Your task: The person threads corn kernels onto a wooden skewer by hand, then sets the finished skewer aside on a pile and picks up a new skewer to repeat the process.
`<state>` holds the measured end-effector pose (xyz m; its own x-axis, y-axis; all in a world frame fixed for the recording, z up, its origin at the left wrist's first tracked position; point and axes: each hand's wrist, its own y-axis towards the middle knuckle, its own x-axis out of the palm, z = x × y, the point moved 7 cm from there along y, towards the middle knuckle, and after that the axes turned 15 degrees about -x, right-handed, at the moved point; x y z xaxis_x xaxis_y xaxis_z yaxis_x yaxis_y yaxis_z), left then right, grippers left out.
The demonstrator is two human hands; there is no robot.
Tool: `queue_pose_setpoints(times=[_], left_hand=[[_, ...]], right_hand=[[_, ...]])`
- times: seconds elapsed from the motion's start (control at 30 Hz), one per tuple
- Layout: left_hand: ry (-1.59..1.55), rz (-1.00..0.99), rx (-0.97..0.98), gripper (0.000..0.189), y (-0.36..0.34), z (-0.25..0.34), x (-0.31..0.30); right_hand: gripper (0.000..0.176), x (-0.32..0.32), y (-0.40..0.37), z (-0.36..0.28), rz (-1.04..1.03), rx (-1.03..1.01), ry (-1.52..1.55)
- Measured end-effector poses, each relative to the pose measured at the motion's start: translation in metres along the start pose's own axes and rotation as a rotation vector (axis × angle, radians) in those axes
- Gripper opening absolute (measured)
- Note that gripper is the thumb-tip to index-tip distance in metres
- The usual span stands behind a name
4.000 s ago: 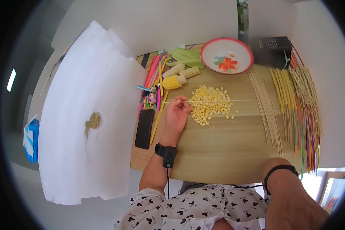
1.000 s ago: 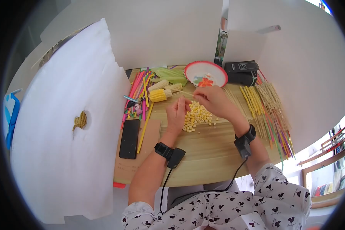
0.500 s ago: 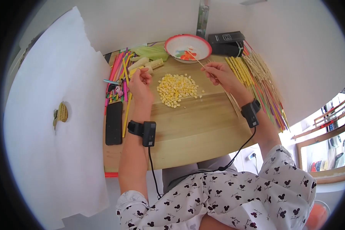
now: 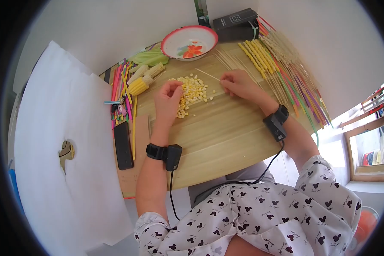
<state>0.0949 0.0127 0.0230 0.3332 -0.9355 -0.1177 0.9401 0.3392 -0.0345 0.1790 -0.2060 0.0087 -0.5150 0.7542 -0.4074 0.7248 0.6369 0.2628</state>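
Observation:
My right hand [image 4: 240, 86] is closed on a thin wooden skewer [image 4: 207, 74], which points up and to the left over the table. My left hand [image 4: 168, 99] has its thumb and fingers pinched together at the left edge of a pile of loose yellow corn kernels [image 4: 195, 87]. Whatever may be between those fingertips is too small to make out. Left of the pile lie a partly yellow corn cob [image 4: 139, 86] and pale stripped cobs [image 4: 155, 70].
A red-rimmed enamel bowl [image 4: 166, 48] stands at the back, beside a black box [image 4: 235, 20]. Skewers threaded with kernels [image 4: 260, 55] lie at the right, with bare skewers [image 4: 234, 61] nearby. Colourful sticks [image 4: 117, 83], green husk [image 4: 148, 56] and a phone [image 4: 123, 146] are at the left.
My left hand has moved right and down to the kernel pile. The skewer's tip, earlier in front of the bowl, now points toward the pile's upper right. The camera view has shifted and tilted.

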Motion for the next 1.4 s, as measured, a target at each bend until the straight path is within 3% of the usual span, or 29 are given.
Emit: queue_pose_setpoints(times=[0.07, 0.13, 0.17, 0.23, 0.43, 0.73, 0.97, 1.03, 1.13, 1.4], left_hand=[[0.087, -0.050, -0.010, 0.012, -0.008, 0.005, 0.014], [0.602, -0.052, 0.420, 0.020, -0.029, 0.031, 0.039], [0.607, -0.059, 0.420, 0.020, -0.033, 0.032, 0.046], [0.874, -0.131, 0.705, 0.028, -0.056, 0.039, 0.077], [1.026, -0.174, 0.803, 0.033, -0.060, 0.023, 0.106], [0.987, -0.089, 0.714, 0.014, -0.045, 0.025, 0.072], [0.842, 0.010, 0.668, 0.014, -0.031, 0.038, 0.035], [0.688, 0.100, 0.461, 0.013, -0.022, 0.041, 0.012], [0.554, 0.124, 0.338, 0.011, -0.015, 0.038, -0.004], [0.858, -0.120, 0.356, 0.010, -0.027, 0.045, 0.022]], right_hand=[[0.015, 0.000, -0.001, -0.002, 0.044, -0.099, -0.138], [0.014, -0.002, -0.002, -0.008, 0.089, -0.196, -0.284], [0.014, -0.001, -0.002, -0.012, 0.088, -0.212, -0.364], [0.014, -0.001, -0.002, -0.014, 0.093, -0.233, -0.438], [0.013, -0.004, -0.003, -0.016, 0.174, -0.235, -0.513], [0.012, -0.002, -0.006, -0.015, 0.168, -0.272, -0.541], [0.012, 0.000, -0.003, -0.012, 0.146, -0.230, -0.490], [0.013, 0.000, -0.002, -0.011, 0.142, -0.214, -0.447], [0.015, 0.004, -0.001, -0.007, 0.125, -0.172, -0.371], [0.014, 0.012, -0.005, -0.033, 0.071, -0.338, -0.419]])
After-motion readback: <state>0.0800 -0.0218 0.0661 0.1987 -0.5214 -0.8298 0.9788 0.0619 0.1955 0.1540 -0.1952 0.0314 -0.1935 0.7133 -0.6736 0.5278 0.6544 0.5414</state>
